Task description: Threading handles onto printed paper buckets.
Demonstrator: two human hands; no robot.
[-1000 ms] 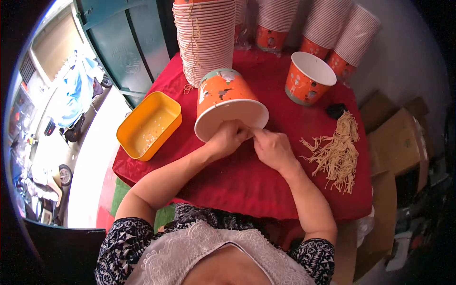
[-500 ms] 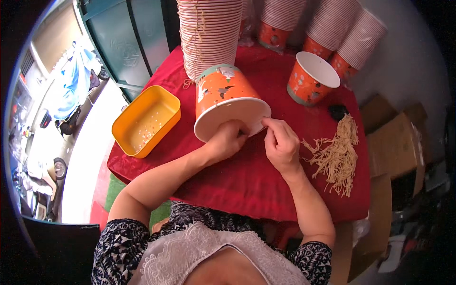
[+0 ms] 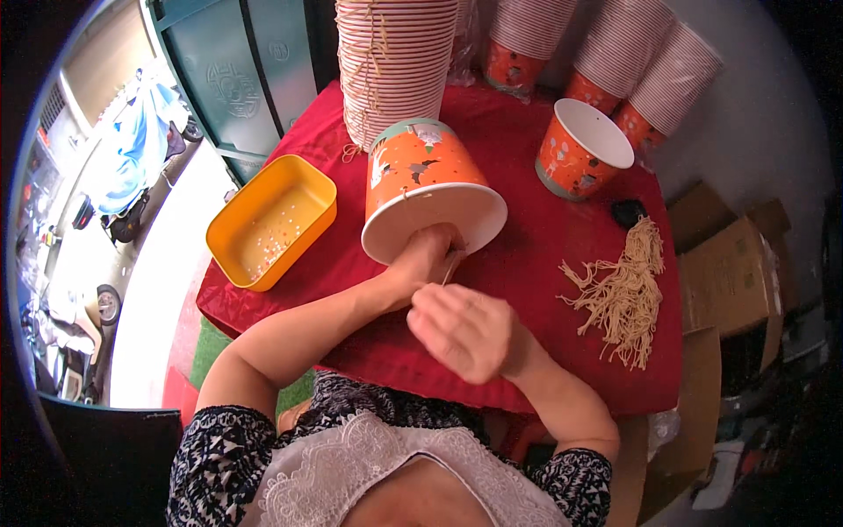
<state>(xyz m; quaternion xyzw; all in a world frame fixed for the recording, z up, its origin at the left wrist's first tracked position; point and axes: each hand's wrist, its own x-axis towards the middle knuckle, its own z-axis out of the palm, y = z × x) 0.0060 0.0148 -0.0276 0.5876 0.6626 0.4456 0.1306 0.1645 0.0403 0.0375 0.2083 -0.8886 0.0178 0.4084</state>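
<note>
An orange paper bucket [image 3: 420,167] with a green base band and white rim lies on its side, its mouth toward me. My left hand [image 3: 428,255] reaches into that mouth with curled fingers; the fingertips are partly hidden. From its fingers a thin beige cord [image 3: 451,266] runs down to my right hand [image 3: 465,332]. The right hand is closed, its fingers pressed together, just in front of the bucket and slightly blurred. A small bit of cord shows at the bucket's upper rim.
A tall stack of buckets [image 3: 395,70] with cords hanging down its side stands behind. At left is a yellow tub [image 3: 303,220] holding small pale bits. A single upright bucket [image 3: 571,158] and a bundle of beige cords [image 3: 628,303] are at right, on the red cloth [image 3: 527,263].
My right hand has moved from the bucket's right rim down and left, toward my left wrist, drawing the cord with it. The left hand stays in the bucket's mouth.
</note>
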